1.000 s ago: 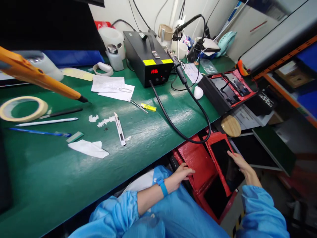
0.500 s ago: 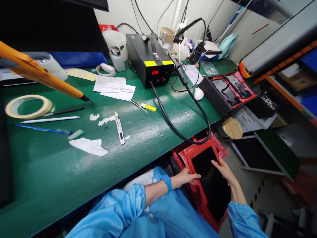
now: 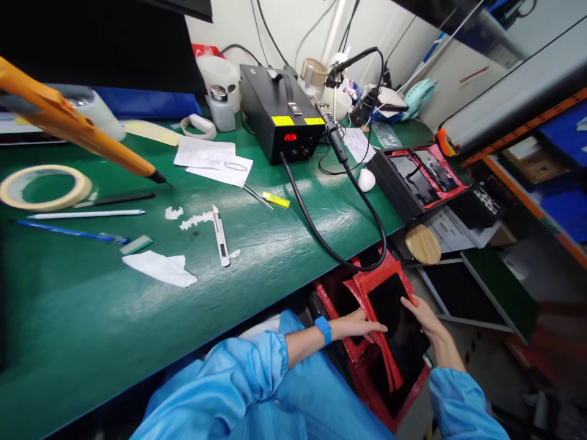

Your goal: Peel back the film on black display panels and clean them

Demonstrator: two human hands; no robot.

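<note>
A glossy black screen panel (image 3: 393, 315) with red bubble wrap (image 3: 372, 280) around its edges is held below the front edge of the bench. My left hand (image 3: 360, 324) grips its left side, thumb over the wrap and the other fingers partly hidden. On the opposite side, my right hand (image 3: 425, 319) closes on the upper right edge with the thumb on the black face. Beneath lies another dark panel in red wrap (image 3: 398, 421), in what looks like an open drawer or box whose rim is mostly hidden.
On the green bench (image 3: 151, 324) stands a black soldering or hot-air station (image 3: 279, 113); its thick cable (image 3: 316, 229) loops over the front edge. A utility knife (image 3: 221, 237), tape roll (image 3: 46, 186) and pens lie leftward. A black box (image 3: 408, 183) sits at the right end.
Both hands have raised the screen panel slightly and shifted it right, uncovering more of the red-wrapped panel underneath. The head view has turned a little.
</note>
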